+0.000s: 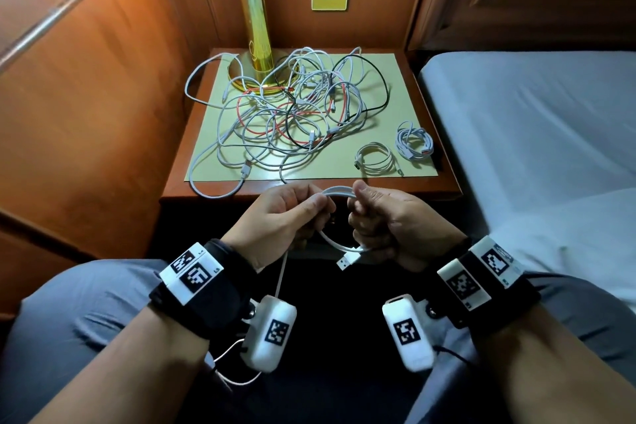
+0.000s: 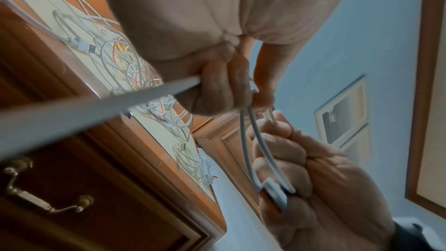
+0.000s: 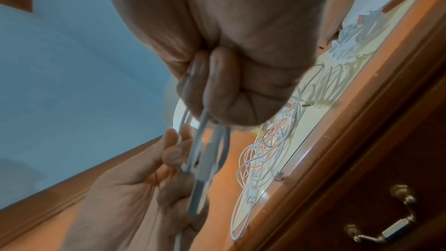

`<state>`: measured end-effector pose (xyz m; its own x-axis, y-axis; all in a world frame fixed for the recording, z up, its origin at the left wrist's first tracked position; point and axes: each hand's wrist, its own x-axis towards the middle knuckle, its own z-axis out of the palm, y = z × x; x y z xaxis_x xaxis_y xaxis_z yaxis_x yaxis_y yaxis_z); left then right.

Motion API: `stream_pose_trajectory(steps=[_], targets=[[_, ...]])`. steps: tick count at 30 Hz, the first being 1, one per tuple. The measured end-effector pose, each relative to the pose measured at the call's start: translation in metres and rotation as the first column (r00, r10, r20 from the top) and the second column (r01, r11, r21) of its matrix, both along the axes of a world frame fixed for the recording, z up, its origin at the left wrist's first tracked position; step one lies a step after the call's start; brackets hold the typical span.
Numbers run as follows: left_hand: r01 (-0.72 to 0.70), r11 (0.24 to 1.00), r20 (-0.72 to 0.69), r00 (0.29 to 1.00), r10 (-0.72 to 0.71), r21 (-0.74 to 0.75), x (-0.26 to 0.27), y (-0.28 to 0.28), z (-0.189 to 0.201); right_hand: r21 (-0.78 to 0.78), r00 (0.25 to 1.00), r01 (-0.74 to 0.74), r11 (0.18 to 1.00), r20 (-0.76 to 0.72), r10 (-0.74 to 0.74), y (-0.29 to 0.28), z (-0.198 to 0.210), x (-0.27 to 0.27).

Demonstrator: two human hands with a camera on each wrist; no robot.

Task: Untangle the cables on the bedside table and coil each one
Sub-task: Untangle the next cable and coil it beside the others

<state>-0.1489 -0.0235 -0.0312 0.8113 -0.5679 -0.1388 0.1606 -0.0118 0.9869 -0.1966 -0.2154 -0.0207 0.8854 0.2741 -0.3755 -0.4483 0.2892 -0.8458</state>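
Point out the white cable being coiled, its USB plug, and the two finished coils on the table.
White cable (image 1: 339, 190), head view: top arc between the hands.
USB plug (image 1: 345, 262), head view: metal tip.
Nearer finished coil (image 1: 375, 158), head view: its loops.
Farther finished coil (image 1: 414, 141), head view: bundle's middle.

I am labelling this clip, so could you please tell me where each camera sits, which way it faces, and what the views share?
Head: worn on the head, facing forward and down at the bedside table, the cable tangle and two coiled cables; both forearms and knees show.
Left wrist: under the left hand, looking up along it; the right hand shows too.
Right wrist: under the right hand, looking up along it toward the left hand.
Shared: all three show both hands holding the white cable and the tangle.
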Motion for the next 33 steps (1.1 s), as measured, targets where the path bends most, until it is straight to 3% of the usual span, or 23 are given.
stream_pose_trajectory(steps=[5, 11, 17, 22, 25, 28, 30, 33], targets=[[-0.06, 0.996, 0.051, 0.997, 0.056, 0.07, 0.0, -0.004, -0.004, -0.058, 0.998, -0.059, 0.997, 0.031, 0.061, 0.005, -0.001, -0.001], [-0.123, 0.983, 0.176, 0.979, 0.098, 0.139, 0.008, 0.002, -0.007, 0.092, 0.984, 0.179, 0.98, -0.015, -0.178, -0.005, 0.003, 0.001], [-0.241, 0.923, 0.373, 0.92, 0.12, 0.299, 0.026, 0.022, -0.012, 0.176, 0.825, 0.559, 0.81, -0.018, -0.565, -0.05, 0.012, 0.007], [-0.314, 0.885, 0.468, 0.874, 0.129, 0.343, 0.028, 0.023, -0.014, 0.198, 0.727, 0.664, 0.721, 0.052, -0.684, -0.062, 0.011, 0.006], [-0.246, 0.88, 0.543, 0.839, -0.016, 0.406, 0.014, 0.009, -0.022, 0.183, 0.736, 0.633, 0.752, 0.159, -0.659, -0.045, 0.005, 0.007], [-0.139, 0.912, 0.654, 0.739, -0.163, 0.385, -0.001, -0.003, -0.027, -0.067, 0.78, 0.564, 0.823, 0.372, -0.504, -0.027, -0.01, 0.008], [-0.072, 0.947, 0.692, 0.7, -0.174, 0.312, -0.007, -0.007, -0.022, -0.293, 0.821, 0.484, 0.824, 0.478, -0.312, -0.02, -0.017, 0.007], [-0.067, 0.98, 0.696, 0.712, -0.086, 0.19, -0.009, -0.007, -0.007, -0.498, 0.885, 0.321, 0.805, 0.46, -0.068, -0.015, -0.019, 0.004]])
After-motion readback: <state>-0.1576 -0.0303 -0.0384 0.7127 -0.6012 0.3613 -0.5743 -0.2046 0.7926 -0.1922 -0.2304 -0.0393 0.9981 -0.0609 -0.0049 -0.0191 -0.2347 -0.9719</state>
